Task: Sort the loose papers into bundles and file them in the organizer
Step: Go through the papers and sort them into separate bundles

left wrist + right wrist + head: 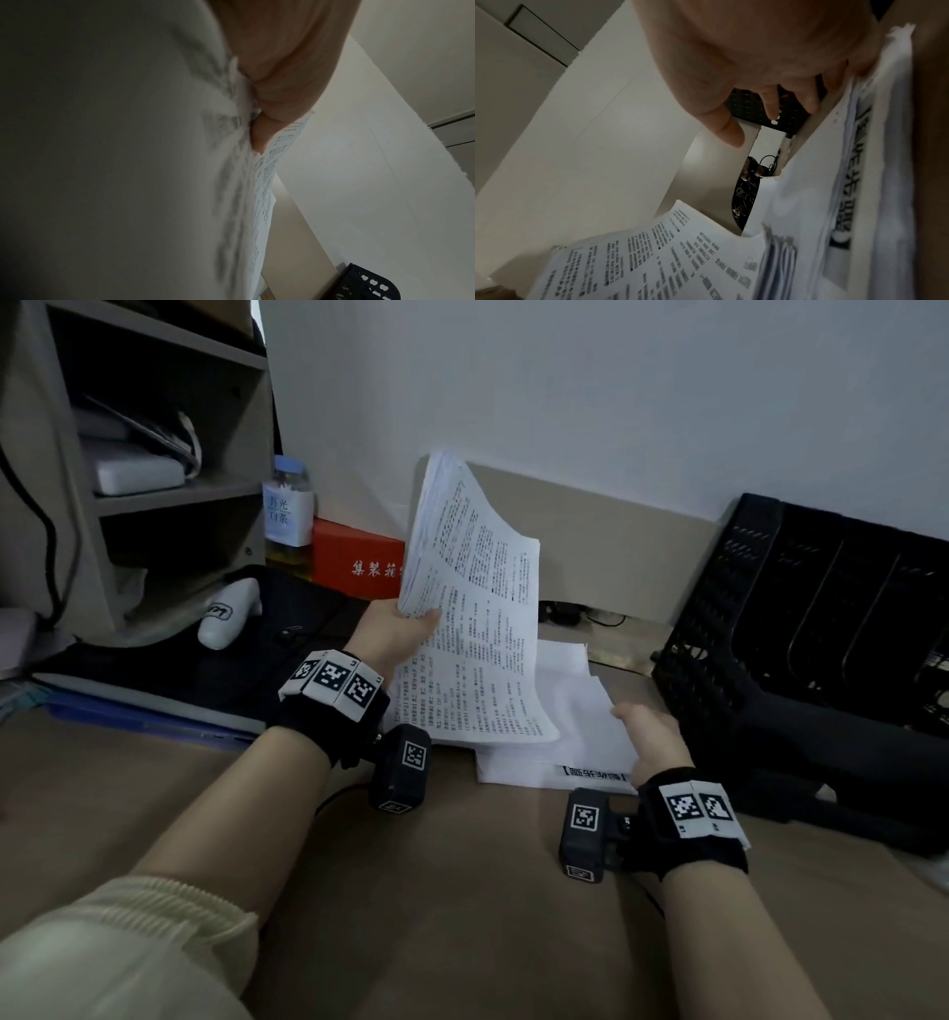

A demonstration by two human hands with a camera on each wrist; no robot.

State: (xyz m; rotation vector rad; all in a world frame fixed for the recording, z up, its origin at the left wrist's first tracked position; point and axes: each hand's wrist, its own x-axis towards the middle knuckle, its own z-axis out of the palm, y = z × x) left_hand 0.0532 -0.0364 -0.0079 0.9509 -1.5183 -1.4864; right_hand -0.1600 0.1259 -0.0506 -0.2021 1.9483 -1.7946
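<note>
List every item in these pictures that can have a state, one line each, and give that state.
Left hand: grips the lifted sheaf at its edge.
Lifted sheaf of printed papers: raised, tilted, sheets fanned apart.
Right hand: fingers straight, resting on the flat pile.
Flat pile of papers: lying on the desk, edges uneven.
Black mesh organizer: leaning back by the wall, visible slots hold no papers.
Bottle: upright, capped.
Red box: closed.
</note>
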